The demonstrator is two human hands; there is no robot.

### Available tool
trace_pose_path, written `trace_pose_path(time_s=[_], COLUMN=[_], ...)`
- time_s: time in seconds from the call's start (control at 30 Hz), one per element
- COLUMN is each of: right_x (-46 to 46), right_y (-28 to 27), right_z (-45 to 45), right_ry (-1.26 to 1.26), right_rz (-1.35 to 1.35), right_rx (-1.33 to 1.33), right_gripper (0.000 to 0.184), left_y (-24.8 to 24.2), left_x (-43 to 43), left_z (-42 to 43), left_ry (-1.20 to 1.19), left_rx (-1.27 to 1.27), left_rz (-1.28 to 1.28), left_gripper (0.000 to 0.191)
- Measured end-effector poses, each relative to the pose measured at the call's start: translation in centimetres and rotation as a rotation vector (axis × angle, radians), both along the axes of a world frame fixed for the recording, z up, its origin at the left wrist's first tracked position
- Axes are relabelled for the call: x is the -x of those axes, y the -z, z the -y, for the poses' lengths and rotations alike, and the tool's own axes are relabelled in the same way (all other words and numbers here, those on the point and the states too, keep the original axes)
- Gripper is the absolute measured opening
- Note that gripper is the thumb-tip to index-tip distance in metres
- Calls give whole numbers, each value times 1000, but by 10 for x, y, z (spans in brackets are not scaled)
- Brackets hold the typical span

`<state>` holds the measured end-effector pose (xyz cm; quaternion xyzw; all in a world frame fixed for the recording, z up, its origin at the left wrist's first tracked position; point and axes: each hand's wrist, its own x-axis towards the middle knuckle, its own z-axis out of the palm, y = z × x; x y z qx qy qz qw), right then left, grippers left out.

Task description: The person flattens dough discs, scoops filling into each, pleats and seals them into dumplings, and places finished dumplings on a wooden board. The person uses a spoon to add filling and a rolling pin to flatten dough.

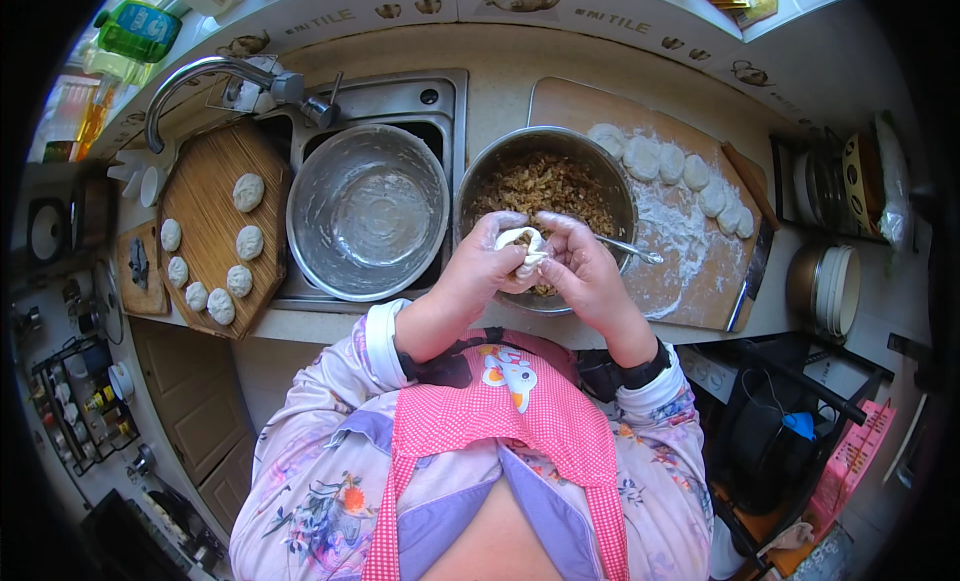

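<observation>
Floury and cupped, my left hand (pixel 480 257) holds a dough wrapper (pixel 534 245) with brown filling showing through its gathered opening. My right hand (pixel 583 260) pinches the wrapper's right edge between thumb and fingers. Both hands are above the near part of a steel bowl (pixel 466 177) of chopped filling (pixel 551 180). A metal spoon (pixel 630 249) rests in that bowl, its handle over the right rim. Right of the bowl, several flattened dough pieces (pixel 671 163) lie in a curved row on a floured wooden board (pixel 694 281).
A dough-smeared steel basin (pixel 367 206) sits over the sink (pixel 454 86), beneath the faucet (pixel 202 65). Several closed buns (pixel 249 242) lie on an octagonal wooden board (pixel 206 168) at left. A rolling pin (pixel 750 185) and a knife (pixel 750 281) lie along the floured board's right side.
</observation>
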<state>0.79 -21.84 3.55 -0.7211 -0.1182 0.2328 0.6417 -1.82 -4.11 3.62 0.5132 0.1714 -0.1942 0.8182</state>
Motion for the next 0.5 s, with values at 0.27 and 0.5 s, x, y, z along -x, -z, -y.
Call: trace_pose_path(time_s=[0.27,0.5], right_x=[-3,5], right_y=[9,10], right_z=[0,-11], right_ry=[226,282], right_rz=[-227,-266], right_rx=[-271,-327], right_gripper=[17,15], left_y=[-8,-10], left_x=[-3,-2], left_z=[-2,7], left_ry=[-133,-155], left_rx=[409,279], left_rz=[-52,-21], left_gripper=[50,54])
